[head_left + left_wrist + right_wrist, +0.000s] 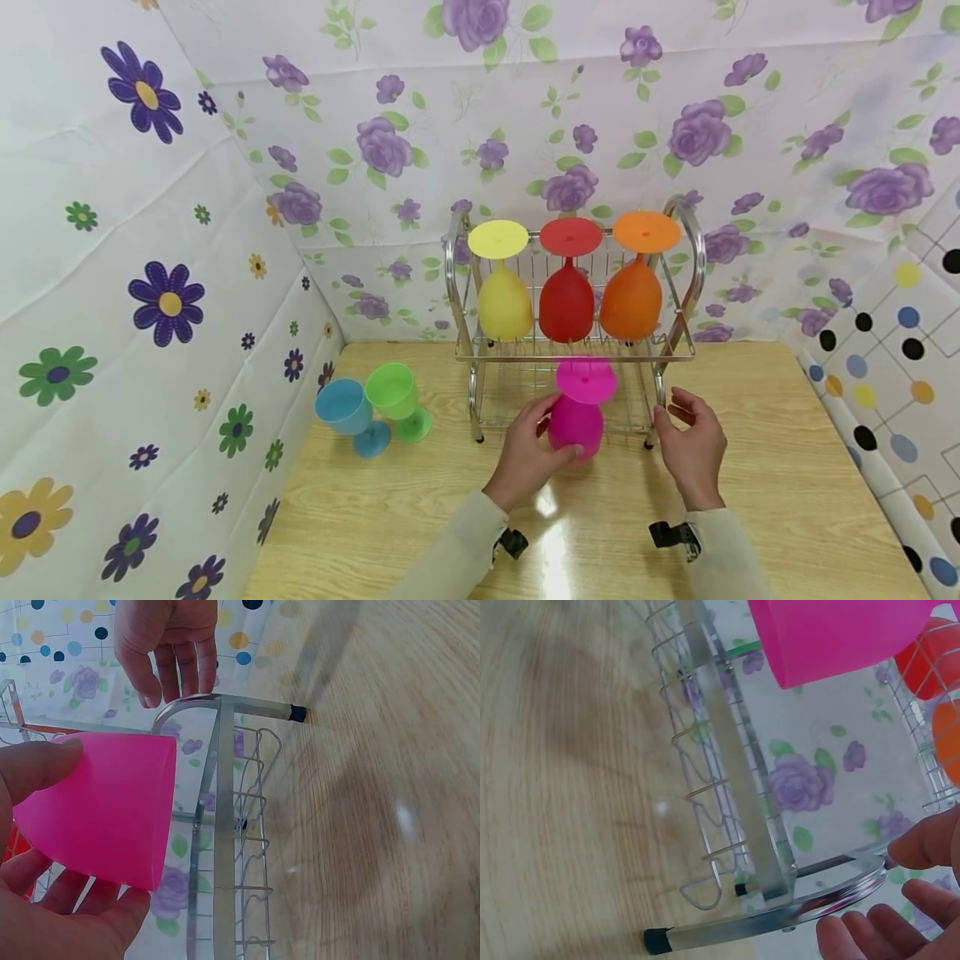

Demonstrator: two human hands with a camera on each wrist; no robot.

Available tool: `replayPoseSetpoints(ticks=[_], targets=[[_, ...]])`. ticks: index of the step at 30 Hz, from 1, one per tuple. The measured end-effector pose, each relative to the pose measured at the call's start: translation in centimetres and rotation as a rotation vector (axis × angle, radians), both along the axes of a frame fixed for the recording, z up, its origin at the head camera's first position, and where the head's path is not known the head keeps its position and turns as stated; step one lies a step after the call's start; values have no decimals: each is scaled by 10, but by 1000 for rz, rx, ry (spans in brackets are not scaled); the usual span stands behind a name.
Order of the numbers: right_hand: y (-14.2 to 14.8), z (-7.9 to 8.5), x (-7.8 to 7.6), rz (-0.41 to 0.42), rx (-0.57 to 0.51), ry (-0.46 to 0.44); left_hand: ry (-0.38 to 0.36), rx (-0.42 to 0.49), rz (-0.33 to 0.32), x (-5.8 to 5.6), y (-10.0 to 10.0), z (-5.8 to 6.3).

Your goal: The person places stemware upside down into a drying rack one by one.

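A bright pink goblet point(577, 425) is held upside down in my left hand point(528, 454), its foot upward, in front of the lower shelf of a metal dish rack point(577, 358). In the left wrist view, the thumb lies on one side of the pink bowl point(105, 806) and the fingers on the other. Beside the rack's right front leg is my right hand point(692, 446), fingers loosely bent with nothing between them. Its thumb point(922, 844) appears close to the curved rack frame point(840, 896); whether it touches, I cannot tell.
On the upper shelf, a yellow goblet point(506, 304), a red goblet point(567, 304) and an orange goblet point(632, 300) stand upside down. To the left, a blue goblet point(345, 406) and a green goblet point(393, 392) stand upright on the wooden table point(360, 517). Patterned cloth walls surround it.
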State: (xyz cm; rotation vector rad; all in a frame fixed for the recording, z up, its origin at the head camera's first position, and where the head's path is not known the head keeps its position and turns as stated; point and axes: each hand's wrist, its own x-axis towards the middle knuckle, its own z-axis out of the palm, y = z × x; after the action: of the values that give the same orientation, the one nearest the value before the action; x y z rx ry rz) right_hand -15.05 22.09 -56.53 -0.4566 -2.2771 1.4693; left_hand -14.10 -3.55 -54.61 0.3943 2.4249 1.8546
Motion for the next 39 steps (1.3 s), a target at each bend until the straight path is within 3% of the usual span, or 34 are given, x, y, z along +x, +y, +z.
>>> replayPoseSetpoints(ticks=[11, 16, 30, 39], targets=[[5, -21, -7, -17, 43, 28, -26, -4, -10, -22, 11, -9], [6, -22, -7, -15, 53, 41, -21, 13, -35, -29, 13, -10], [5, -21, -9, -16, 86, 60, 1, -122, -43, -44, 29, -19], [5, -21, -11, -19, 84, 65, -54, -83, -30, -48, 33, -19]])
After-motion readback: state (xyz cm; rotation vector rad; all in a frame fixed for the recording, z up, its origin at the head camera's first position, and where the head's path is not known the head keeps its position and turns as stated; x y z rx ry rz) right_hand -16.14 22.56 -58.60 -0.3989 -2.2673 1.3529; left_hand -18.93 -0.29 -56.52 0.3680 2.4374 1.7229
